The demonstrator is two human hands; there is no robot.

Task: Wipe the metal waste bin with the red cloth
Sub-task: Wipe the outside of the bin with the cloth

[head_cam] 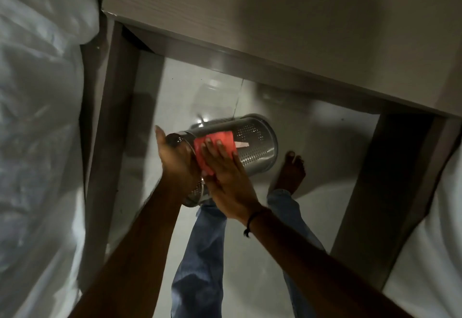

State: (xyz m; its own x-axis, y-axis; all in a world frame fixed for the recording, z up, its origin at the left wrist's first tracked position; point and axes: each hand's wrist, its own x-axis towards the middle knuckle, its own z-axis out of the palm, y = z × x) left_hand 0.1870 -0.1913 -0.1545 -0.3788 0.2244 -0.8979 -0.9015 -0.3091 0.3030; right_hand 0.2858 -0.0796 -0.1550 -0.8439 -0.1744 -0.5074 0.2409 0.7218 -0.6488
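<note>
The perforated metal waste bin (252,142) is held tilted above the tiled floor (250,255), gripped at its rim by the left hand (176,165). One red cloth (215,150) is pressed against it by the right hand (228,180), fingers flat. One bare foot (291,171) is seen just beside the bin; a cabinet (275,17) overhangs.

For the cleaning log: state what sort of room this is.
Probably a bedroom, maybe a hotel room. White bedding lies at the left, a pale wooden desk or cabinet stands over a glossy tiled floor, and the left hand holds a small perforated metal waste bin.
</note>
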